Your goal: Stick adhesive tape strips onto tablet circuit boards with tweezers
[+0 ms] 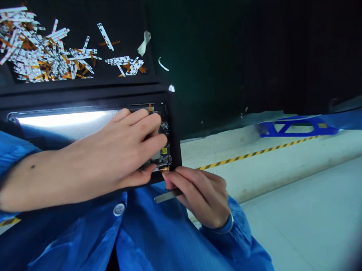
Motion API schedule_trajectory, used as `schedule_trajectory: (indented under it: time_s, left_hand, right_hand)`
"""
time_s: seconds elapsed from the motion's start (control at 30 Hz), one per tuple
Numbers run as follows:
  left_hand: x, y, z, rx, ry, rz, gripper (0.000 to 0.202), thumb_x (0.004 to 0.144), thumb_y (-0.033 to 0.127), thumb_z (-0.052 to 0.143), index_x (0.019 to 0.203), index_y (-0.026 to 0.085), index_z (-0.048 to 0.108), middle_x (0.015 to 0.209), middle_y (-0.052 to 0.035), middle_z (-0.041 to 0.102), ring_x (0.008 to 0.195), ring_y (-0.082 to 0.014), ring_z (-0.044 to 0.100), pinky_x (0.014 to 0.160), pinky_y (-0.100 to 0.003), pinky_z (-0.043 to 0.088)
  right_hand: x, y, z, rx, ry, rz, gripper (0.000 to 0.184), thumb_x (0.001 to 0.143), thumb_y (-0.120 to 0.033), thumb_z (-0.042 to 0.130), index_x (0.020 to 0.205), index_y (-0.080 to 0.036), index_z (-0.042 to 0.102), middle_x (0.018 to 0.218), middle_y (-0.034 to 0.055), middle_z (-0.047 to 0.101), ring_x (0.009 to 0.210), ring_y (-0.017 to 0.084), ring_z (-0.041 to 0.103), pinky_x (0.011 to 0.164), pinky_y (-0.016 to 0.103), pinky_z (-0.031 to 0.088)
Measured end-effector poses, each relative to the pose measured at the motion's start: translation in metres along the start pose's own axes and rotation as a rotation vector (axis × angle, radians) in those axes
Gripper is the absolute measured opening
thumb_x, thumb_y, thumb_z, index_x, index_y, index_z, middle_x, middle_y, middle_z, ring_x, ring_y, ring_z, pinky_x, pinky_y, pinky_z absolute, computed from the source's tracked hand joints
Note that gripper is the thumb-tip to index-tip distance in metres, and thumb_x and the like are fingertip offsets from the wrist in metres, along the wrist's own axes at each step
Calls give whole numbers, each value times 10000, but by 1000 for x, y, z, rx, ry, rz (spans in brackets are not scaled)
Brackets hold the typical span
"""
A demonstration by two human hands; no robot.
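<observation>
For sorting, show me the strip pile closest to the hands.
The smaller pile, right of the big heap, lies closest to the left hand.

Nothing is legible; markings on the circuit board [162, 152] are too small.

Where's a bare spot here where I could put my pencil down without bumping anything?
Try the dark green surface right of the black tray; it runs down to the pale floor. A small dark gap sits between the two heaps of flex strips. It's crowded at the circuit board, under the left hand and the right hand holding tweezers.
</observation>
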State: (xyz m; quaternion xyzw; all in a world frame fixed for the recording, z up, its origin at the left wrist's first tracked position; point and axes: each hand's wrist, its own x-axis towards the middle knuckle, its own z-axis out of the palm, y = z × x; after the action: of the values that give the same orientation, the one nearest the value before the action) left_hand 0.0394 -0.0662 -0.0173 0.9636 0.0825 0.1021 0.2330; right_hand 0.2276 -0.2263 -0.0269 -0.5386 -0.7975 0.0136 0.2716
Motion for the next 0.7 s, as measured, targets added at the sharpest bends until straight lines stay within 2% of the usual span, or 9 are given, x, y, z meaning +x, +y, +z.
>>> schedule_trajectory:
  time_s: [0.1, 0.3, 0.53, 0.7]
  left_hand:
    - [-4, -3, -2, -120, -31, -29, 96, 999, 238, 487, 911, 204, 500, 971, -55, 556, 849, -219, 523, 719, -374, 362]
    - [-9, -5, -2, -184, -36, -39, 120, 1006, 231, 441, 928, 219, 532, 1006, -58, 582, 914, -234, 564, 750, -394, 391]
    - [-16, -10, -9, -239, -71, 82, 262, 1065, 220, 390, 1133, 246, 641, 1137, -46, 634, 1066, -228, 602, 872, -393, 386]
    - [-21, -10, -4, -172, -85, 122, 329, 1101, 220, 358, 1119, 275, 681, 1151, -27, 666, 1067, -201, 607, 845, -390, 383]
  right_hand:
    - [4, -2, -3, -5, -28, -14, 57, 954, -119, 698, 982, -87, 735, 869, 77, 772, 678, 144, 731, 562, 254, 620]
    - [10, -1, -8, -13, -100, -20, 98, 969, -121, 666, 1010, -79, 745, 892, 97, 778, 706, 160, 755, 601, 246, 644]
    - [15, -2, -8, 4, -176, 18, 167, 1014, -111, 559, 1015, -84, 723, 897, 82, 770, 689, 145, 740, 578, 232, 623]
    - [12, 0, -7, 48, -144, 41, 114, 987, -82, 592, 1014, -79, 703, 889, 73, 758, 687, 139, 719, 581, 246, 594]
